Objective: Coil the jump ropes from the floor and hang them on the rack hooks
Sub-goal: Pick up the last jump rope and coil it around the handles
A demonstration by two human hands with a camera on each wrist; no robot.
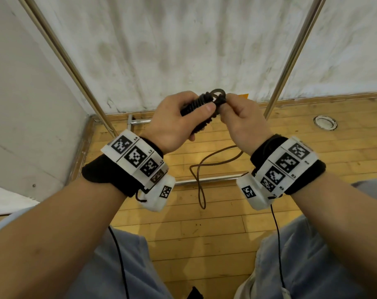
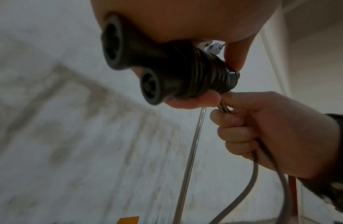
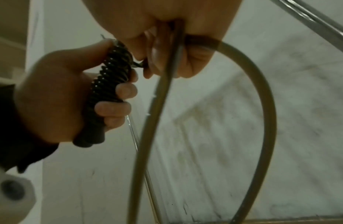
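From the head view we see our left hand wrapped around the two black jump rope handles, cord wound tightly over them, while our right hand pinches the cord at their tip. Only the left wrist view shows both round handle ends; the right wrist view shows a loose loop hanging. The rest trails, probably, onto the wooden floor between the rack poles.
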